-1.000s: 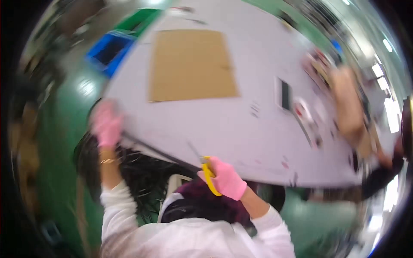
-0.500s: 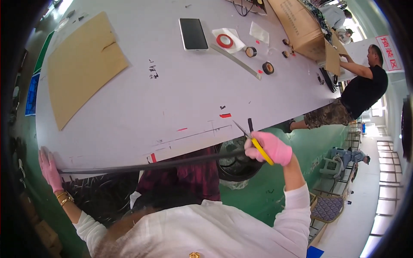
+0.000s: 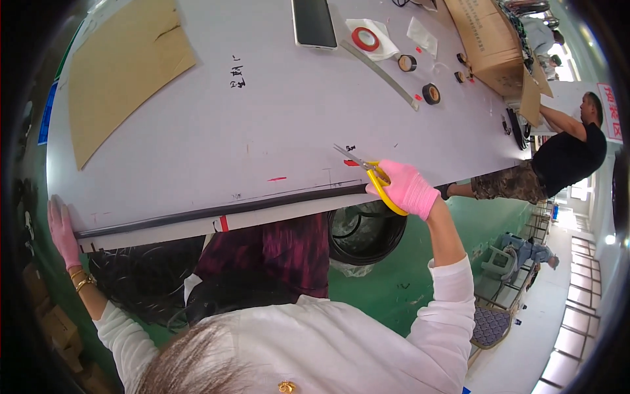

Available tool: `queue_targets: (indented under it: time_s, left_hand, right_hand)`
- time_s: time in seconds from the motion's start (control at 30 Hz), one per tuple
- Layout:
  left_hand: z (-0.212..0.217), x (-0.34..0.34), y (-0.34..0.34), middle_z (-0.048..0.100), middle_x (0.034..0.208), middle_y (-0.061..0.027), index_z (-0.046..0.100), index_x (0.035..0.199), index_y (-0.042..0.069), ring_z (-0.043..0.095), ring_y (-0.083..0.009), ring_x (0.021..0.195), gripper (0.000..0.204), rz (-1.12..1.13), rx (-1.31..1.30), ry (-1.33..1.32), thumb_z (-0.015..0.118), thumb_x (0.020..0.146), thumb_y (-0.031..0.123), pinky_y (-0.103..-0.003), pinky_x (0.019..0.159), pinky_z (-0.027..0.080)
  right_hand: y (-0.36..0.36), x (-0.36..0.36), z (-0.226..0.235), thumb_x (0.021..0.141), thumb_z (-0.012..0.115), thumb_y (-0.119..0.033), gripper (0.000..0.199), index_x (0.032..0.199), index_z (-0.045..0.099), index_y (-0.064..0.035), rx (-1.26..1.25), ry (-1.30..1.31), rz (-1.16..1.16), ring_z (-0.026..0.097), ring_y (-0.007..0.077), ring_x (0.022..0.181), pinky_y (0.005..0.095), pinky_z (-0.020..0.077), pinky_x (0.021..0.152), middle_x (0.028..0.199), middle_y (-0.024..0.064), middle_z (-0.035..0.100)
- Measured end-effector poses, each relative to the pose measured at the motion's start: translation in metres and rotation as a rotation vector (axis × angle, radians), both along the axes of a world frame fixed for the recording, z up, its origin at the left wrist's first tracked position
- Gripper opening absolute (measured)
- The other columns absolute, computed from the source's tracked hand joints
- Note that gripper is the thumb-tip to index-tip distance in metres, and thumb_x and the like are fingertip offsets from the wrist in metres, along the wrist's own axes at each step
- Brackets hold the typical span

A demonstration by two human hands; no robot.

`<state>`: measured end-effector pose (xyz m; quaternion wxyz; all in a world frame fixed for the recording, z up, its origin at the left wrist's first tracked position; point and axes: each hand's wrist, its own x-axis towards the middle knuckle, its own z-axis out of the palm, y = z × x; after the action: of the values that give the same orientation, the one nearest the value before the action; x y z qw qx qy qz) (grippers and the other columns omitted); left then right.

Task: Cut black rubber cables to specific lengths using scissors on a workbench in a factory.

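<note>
A long black tube (image 3: 216, 211) lies along the near edge of the table, over the marked lines. At its left end my left hand (image 3: 63, 234), in a pink glove, is laid flat with fingers stretched out along the table's edge. My right hand (image 3: 410, 189), also pink-gloved, grips yellow-handled scissors (image 3: 386, 192). The blades point away to the upper left above the tabletop, slightly parted. The tube's right end reaches my right fingers and disappears there; whether they pinch it is hidden.
On the white table (image 3: 197, 144) lie a cardboard sheet (image 3: 125, 72), a phone-like device (image 3: 314, 23), a metal ruler (image 3: 380, 74), red tape (image 3: 365, 39) and black tape rolls (image 3: 431, 94). A large carton (image 3: 489, 46) and a person (image 3: 568, 151) are at right. Coiled black tubing (image 3: 367, 236) sits below the edge.
My right hand has moved away from me, bringing the scissors and the tube's right end onto the table's edge. The tube now lies straighter along the marks. My left hand stays at its left end.
</note>
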<state>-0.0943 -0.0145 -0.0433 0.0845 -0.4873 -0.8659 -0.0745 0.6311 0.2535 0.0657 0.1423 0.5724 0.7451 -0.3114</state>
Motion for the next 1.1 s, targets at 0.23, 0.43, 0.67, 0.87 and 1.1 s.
queue_targets:
  time_s: [0.23, 0.43, 0.67, 0.87, 1.1]
  left_hand:
    - [0.001, -0.001, -0.004, 0.035, 0.152, -0.0079, 0.037, 0.146, 0.007, 0.029, -0.0238, 0.141, 0.049, -0.005, 0.006, 0.029, 0.039, 0.102, 0.027, -0.033, 0.116, 0.023]
    - [0.001, 0.001, -0.002, 0.034, 0.153, -0.0077, 0.037, 0.147, 0.008, 0.028, -0.0236, 0.141, 0.048, 0.02, -0.008, 0.015, 0.038, 0.103, 0.026, -0.033, 0.117, 0.022]
    - [-0.001, -0.003, -0.004, 0.033, 0.153, -0.0078, 0.037, 0.147, 0.008, 0.028, -0.0235, 0.142, 0.048, -0.026, -0.003, 0.047, 0.038, 0.103, 0.026, -0.033, 0.117, 0.022]
    - [-0.005, -0.009, -0.009, 0.034, 0.153, -0.0079, 0.037, 0.147, 0.008, 0.029, -0.0237, 0.141, 0.048, -0.054, -0.008, 0.085, 0.039, 0.103, 0.027, -0.034, 0.117, 0.022]
    - [0.0, 0.002, -0.002, 0.034, 0.153, -0.0078, 0.038, 0.146, 0.008, 0.029, -0.0233, 0.141, 0.048, 0.008, 0.029, -0.011, 0.039, 0.102, 0.028, -0.033, 0.116, 0.022]
  right_hand:
    - [0.002, -0.012, 0.006, 0.08, 0.074, -0.029, 0.037, 0.097, 0.059, 0.0007, -0.09, -0.069, -0.058, 0.06, 0.0312, 0.074, 0.0376, 0.0493, 0.071, 0.082, 0.0176, 0.062]
    - [0.004, -0.017, 0.001, 0.08, 0.073, -0.032, 0.041, 0.103, 0.06, -0.0006, -0.066, -0.226, -0.024, 0.063, 0.0371, 0.085, 0.04, 0.0512, 0.077, 0.089, 0.0197, 0.065]
    - [0.004, -0.014, 0.0, 0.08, 0.073, -0.032, 0.042, 0.107, 0.06, -0.0016, -0.071, -0.216, -0.019, 0.063, 0.0373, 0.087, 0.0401, 0.0515, 0.078, 0.091, 0.0191, 0.066]
    - [0.004, -0.017, -0.005, 0.081, 0.072, -0.032, 0.043, 0.108, 0.06, -0.0015, -0.081, -0.26, -0.041, 0.064, 0.0376, 0.088, 0.0401, 0.0518, 0.079, 0.092, 0.019, 0.066]
    - [0.005, -0.026, 0.008, 0.079, 0.073, -0.039, 0.046, 0.104, 0.061, -0.0021, -0.048, -0.358, -0.04, 0.064, 0.0367, 0.088, 0.0411, 0.0518, 0.078, 0.092, 0.0187, 0.067]
